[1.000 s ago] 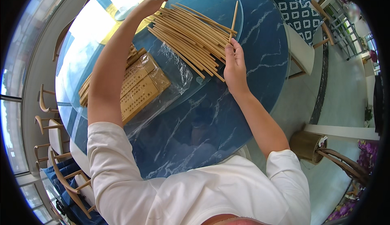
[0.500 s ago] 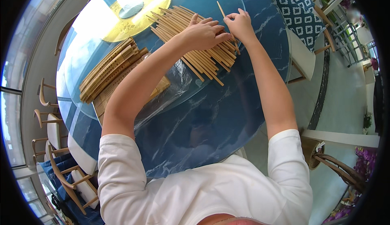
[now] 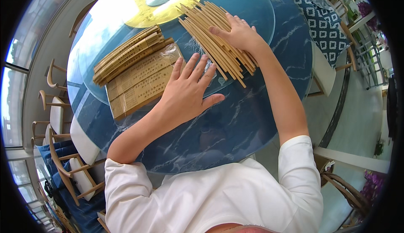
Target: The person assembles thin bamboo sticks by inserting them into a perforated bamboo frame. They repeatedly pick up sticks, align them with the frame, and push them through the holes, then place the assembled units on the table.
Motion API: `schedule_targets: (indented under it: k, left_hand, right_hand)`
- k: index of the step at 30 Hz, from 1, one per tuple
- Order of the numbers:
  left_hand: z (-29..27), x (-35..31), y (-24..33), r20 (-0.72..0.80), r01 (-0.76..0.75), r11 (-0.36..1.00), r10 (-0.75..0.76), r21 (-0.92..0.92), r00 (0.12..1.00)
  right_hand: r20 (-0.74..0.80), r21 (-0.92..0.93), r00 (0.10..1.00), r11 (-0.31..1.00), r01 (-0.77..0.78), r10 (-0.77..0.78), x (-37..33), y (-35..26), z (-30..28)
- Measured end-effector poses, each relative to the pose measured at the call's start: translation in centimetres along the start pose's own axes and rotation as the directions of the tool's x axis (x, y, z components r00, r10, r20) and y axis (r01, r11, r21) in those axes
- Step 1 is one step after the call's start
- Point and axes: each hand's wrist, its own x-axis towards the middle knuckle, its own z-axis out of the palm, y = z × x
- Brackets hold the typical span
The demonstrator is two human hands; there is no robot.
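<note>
A spread pile of thin wooden sticks lies on the glass turntable. My right hand rests flat over the pile's right side, thumb and fingers apart. Closer to me, my left hand is stretched out palm down with spread fingers, holding nothing. Its fingertips are between the sticks and a flat brown package with rows of writing, wrapped in clear plastic. A rolled bamboo-slip scroll lies along the package's far side.
The round table has a dark blue marbled top. A yellow disc lies at the turntable's middle. Wooden chairs stand at left, a white seat at right. A patterned blue cloth hangs at the far right.
My left hand has lifted off the sticks and come back toward me, uncovering the package. My right hand has let go of the single stick it pinched and now lies spread on the pile.
</note>
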Motion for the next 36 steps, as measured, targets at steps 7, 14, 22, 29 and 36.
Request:
schedule_targets:
  k: [7, 14, 22, 29, 36]
  left_hand:
    - [2.7, -4.6, -0.3, -0.151, 0.234, 0.966, -0.217, 0.108, 0.964]
    - [3.5, -5.8, -1.8, -0.244, 0.320, 0.945, -0.295, 0.071, 0.924]
    - [4.2, -6.0, -3.2, -0.238, 0.382, 0.924, -0.363, 0.035, 0.901]
    - [4.5, -6.1, -3.1, -0.261, 0.391, 0.918, -0.362, 0.066, 0.895]
    - [4.7, -6.0, -3.3, -0.251, 0.400, 0.914, -0.373, 0.065, 0.893]
  right_hand:
    - [0.001, -0.226, 1.000, 0.974, -0.012, 0.012, -1.1, -2.4, 2.2]
    - [-0.268, -0.219, 0.926, 0.952, 0.212, -0.268, -3.1, -2.7, 2.4]
    - [-0.347, 0.007, 0.755, 0.803, 0.596, -0.557, -10.0, -6.8, 5.5]
    - [-0.395, 0.084, 0.726, 0.766, 0.638, -0.562, -10.0, -6.7, 6.4]
    - [-0.345, -0.116, 0.592, 0.659, 0.743, -0.728, -8.1, -7.1, 5.9]
